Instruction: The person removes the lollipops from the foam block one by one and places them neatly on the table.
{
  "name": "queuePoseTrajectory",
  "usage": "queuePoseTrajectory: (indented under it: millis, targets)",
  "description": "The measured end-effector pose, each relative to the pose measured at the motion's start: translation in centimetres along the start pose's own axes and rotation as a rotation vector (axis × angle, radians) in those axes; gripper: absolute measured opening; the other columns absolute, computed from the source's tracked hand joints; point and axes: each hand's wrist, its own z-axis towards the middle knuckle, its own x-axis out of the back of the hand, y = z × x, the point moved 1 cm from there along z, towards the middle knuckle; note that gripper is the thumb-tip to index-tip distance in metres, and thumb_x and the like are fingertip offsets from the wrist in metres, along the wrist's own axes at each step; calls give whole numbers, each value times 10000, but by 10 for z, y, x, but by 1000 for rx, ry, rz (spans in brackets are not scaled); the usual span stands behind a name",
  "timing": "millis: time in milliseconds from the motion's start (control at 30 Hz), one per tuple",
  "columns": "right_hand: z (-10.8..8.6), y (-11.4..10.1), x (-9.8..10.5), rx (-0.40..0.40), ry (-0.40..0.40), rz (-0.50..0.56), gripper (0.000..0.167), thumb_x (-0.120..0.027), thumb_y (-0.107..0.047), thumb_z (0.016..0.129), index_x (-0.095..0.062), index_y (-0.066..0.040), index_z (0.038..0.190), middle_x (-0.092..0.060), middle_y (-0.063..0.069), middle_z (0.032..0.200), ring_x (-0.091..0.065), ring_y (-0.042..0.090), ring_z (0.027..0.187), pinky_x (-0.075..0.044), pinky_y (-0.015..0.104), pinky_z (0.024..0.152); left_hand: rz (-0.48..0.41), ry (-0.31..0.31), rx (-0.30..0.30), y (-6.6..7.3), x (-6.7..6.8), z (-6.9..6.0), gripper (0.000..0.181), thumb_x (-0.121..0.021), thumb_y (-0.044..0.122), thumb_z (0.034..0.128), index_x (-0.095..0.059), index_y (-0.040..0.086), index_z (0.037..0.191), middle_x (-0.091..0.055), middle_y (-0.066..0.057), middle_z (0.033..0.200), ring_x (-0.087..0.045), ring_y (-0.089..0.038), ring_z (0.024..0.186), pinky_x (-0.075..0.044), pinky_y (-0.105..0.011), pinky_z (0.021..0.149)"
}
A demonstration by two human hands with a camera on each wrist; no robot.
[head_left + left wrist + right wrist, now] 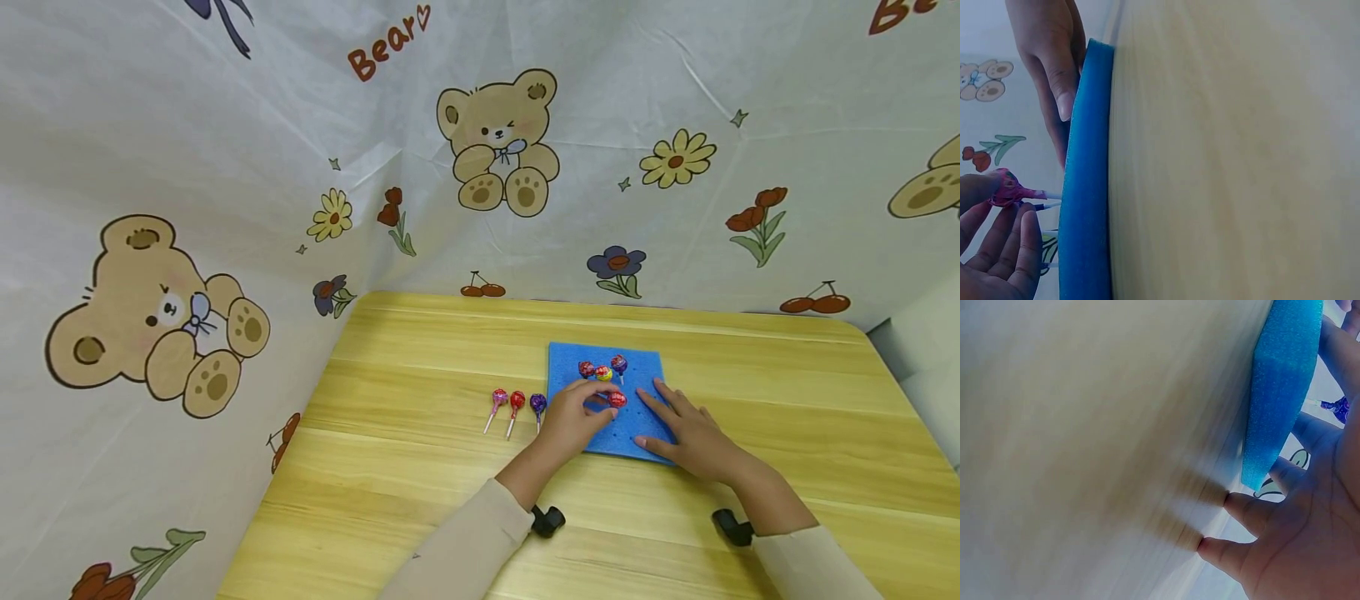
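A blue foam block (pixel 637 433) lies on the table. My left hand (pixel 573 419) pinches a red-wrapped lollipop (pixel 617 400) by its head over the block. In the left wrist view that lollipop (pixel 1007 189) points its white stick at the foam face, and the stick's end meets it. Spread fingers of my right hand (pixel 693 433) rest on the block's right part. In the right wrist view, two fingertips of the right hand (pixel 1297 531) touch the table beside the foam (pixel 1279 394). A dark red lollipop (pixel 587 368), a yellow one (pixel 603 374) and a purple one (pixel 618 363) stand in the block's far part.
Left of the block, a pink lollipop (pixel 499 398), a red one (pixel 517 401) and a purple one (pixel 538 403) lie on the wooden table (pixel 420 467). A bear-print cloth (pixel 300 100) hangs behind and to the left. Black wrist devices (pixel 549 522) sit under both wrists.
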Motion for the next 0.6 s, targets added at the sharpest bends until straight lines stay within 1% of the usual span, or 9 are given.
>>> queuePoseTrajectory:
  millis: [100, 233, 367, 467, 600]
  targets:
    - [0, -1, 1, -1, 2, 1, 842, -649, -528, 942, -289, -158, 1607, -174, 262, 1660, -177, 623, 1456, -137, 839, 1070, 10, 15, -3, 3, 0, 1, 278, -739, 224, 937, -724, 232, 1215, -662, 94, 1189, -610, 49, 801, -534, -124, 726]
    - [-1, -2, 2, -5, 2, 2, 845, -650, -532, 939, -287, -164, 1608, -175, 260, 1661, -175, 627, 1453, -136, 838, 1071, 13, 27, -18, 5, -1, 2, 244, -740, 225, 935, -737, 218, 1179, -665, 93, 1160, -603, 51, 816, -531, -117, 729]
    - [0, -2, 1, -5, 0, 2, 847, -649, -534, 939, -285, -166, 1609, -171, 258, 1663, -169, 631, 1453, -131, 841, 1070, -14, 25, -18, 4, -1, 2, 228, -746, 216, 929, -734, 226, 1157, -661, 90, 1148, -639, 18, 893, -538, -114, 760]
    - [0, -2, 1, -5, 1, 2, 848, -649, -536, 938, -287, -163, 1608, -172, 258, 1663, -171, 630, 1454, -131, 842, 1069, -41, 24, -15, 3, -2, 2, 226, -754, 191, 923, -730, 224, 1145, -657, 83, 1141, -652, 17, 961, -541, -108, 788]
    - [-1, -3, 1, -7, 0, 7, 849, -653, -532, 937, -286, -162, 1608, -170, 260, 1662, -169, 627, 1455, -128, 842, 1070, -66, 27, -15, 3, -3, 3, 226, -758, 155, 917, -733, 201, 1137, -649, 67, 1145, -649, 39, 985, -543, -104, 798]
